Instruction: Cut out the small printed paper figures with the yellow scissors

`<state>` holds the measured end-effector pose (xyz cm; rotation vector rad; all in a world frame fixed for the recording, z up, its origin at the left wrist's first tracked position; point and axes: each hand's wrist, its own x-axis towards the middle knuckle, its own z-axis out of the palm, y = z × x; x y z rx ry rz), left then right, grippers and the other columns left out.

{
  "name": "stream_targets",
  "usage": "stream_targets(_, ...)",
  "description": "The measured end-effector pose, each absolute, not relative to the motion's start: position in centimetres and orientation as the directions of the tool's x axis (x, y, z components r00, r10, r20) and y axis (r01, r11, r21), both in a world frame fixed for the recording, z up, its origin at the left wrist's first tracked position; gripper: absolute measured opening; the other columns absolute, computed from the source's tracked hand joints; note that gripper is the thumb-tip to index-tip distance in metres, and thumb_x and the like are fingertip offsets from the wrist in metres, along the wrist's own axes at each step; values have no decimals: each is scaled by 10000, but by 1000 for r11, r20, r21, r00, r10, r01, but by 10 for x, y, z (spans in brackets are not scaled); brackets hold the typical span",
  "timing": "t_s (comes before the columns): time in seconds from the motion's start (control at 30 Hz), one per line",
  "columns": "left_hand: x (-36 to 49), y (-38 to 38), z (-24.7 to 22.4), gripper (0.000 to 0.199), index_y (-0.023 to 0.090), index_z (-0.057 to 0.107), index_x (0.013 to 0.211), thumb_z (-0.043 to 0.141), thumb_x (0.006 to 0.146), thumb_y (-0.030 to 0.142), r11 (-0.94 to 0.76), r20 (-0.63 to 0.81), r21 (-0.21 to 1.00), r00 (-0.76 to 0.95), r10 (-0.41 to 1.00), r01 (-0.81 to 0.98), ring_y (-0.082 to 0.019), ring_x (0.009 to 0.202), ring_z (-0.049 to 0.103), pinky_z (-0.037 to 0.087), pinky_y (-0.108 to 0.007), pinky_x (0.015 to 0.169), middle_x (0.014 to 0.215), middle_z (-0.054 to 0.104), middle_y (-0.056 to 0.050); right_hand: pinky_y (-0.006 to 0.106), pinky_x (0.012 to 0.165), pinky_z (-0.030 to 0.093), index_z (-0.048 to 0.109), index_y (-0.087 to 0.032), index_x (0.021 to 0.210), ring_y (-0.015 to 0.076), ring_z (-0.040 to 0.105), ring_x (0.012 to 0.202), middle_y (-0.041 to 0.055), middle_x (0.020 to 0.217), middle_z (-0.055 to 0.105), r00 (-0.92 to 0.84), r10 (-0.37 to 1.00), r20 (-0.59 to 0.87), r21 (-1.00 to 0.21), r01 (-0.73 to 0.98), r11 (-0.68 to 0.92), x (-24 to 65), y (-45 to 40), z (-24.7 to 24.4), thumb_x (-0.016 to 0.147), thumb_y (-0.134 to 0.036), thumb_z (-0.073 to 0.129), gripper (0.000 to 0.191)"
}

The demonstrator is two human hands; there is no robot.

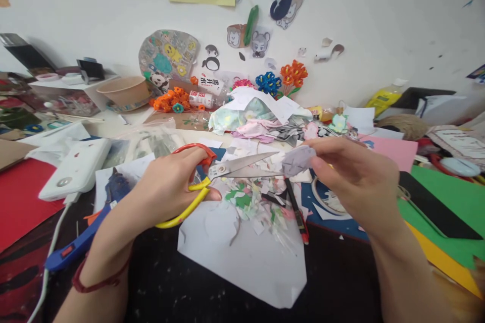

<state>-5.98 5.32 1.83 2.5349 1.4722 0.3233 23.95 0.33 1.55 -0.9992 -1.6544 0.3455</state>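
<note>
Honestly, left hand (166,189) grips the scissors (212,176), blades narrowly parted at the grey paper scrap (297,160) pinched in the right hand (356,181); those fingertips (316,163) look nick-close.

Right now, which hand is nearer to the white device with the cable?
Left. The left hand, gripping the scissors, sits just right of the white device; the right hand, pinching a grey paper piece, is much farther right.

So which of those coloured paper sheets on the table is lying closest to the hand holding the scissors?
The red sheet, at the table's left edge beyond the left hand with the scissors. The pink, green and yellow sheets all lie on the right.
</note>
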Motion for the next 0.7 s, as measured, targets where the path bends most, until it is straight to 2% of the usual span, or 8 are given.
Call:
stream_targets(0.13,-66,55,17,364,212,520,966,628,795,514,-524,89,265,520,849,810,-213,689,568,368,-326,629,837,613,-37,273,843,593,713,-254,940,155,708,899,-1,959,747,-49,759,649,-664,451,596,243,6,12,862,-94,672,183)
stream_targets(0.33,-57,51,13,462,202,533,945,641,807,630,-547,123,203,533,837,812,-203,660,549,325,-297,593,802,614,-30,337,887,558,683,-240,859,191,713,942,8,955,743,-156,741,653,-587,513,626,243,7,9,818,-57,689,187)
stream_targets(0.5,-53,51,6,437,203,543,943,638,837,616,-612,167,131,591,789,780,-199,654,557,300,-289,579,778,619,-19,339,862,561,666,-236,836,196,717,938,7,963,744,-218,760,613,-593,509,624,240,6,11,813,-62,697,178)
stream_targets(0.7,-52,50,1,349,224,535,937,624,868,555,-628,150,142,610,778,765,-206,686,611,275,-287,568,795,662,-7,287,835,551,665,-247,851,169,722,931,-20,926,742,-246,774,584,-579,543,609,240,4,11,820,-67,695,185)
